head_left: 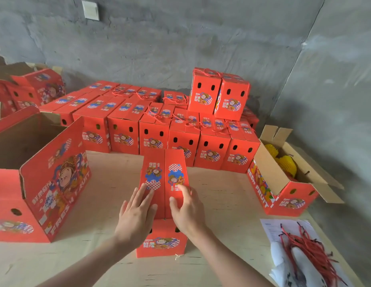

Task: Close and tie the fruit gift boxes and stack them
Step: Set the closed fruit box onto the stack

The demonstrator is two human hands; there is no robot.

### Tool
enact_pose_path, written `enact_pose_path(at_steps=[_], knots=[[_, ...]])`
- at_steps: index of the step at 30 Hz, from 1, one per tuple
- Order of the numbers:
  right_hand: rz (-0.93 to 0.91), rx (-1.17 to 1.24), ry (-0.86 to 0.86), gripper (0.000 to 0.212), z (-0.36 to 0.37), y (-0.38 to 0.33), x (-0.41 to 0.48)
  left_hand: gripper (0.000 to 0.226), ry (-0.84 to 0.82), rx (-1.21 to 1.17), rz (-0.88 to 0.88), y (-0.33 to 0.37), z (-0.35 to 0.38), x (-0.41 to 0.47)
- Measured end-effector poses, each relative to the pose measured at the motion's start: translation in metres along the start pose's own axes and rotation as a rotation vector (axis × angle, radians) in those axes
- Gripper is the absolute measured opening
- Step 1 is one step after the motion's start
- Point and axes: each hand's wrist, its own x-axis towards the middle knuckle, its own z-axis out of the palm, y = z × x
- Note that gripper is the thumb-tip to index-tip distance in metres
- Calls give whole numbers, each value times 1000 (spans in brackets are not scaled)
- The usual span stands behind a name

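A red fruit gift box [163,175] stands in front of me on the pale floor, its two top flaps folded shut and meeting along the middle. My left hand [137,212] lies flat on the left flap with fingers spread. On the right flap rests my right hand [185,208], also flat and spread. Neither hand grips anything. No rope shows on this box. Behind it stands a long row of closed red boxes [155,129], some tied with red rope. Two tied boxes [218,94] sit stacked on top of the row at the right.
A big open red carton [45,183] stands at the left. An open box holding fruit in yellow foam netting [284,164] stands at the right. A bundle of red ropes [302,249] lies on white paper at the lower right. Grey concrete walls close the back and right.
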Motion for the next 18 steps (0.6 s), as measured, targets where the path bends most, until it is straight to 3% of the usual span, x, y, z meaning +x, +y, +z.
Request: enact_pose_path(at_steps=[5, 9, 10, 12, 14, 16, 18], knots=[[49, -22, 32, 43, 7, -3, 16, 49, 48, 84, 40, 4, -8, 22], [158, 178, 126, 55, 11, -1, 17, 59, 153, -250, 7, 4, -10, 24], [273, 318, 172, 52, 11, 0, 15, 67, 204, -380, -112, 4, -8, 24], [611, 605, 209, 34, 11, 0, 12, 76, 172, -691, -533, 5, -6, 24], [848, 756, 54, 28, 8, -1, 12, 58, -74, -1111, -800, 8, -10, 27], [913, 838, -138, 24, 6, 4, 15, 35, -272, -1359, -855, 5, -18, 33], [906, 933, -258, 25, -1, 9, 21, 21, -279, -1386, -839, -4, -22, 44]])
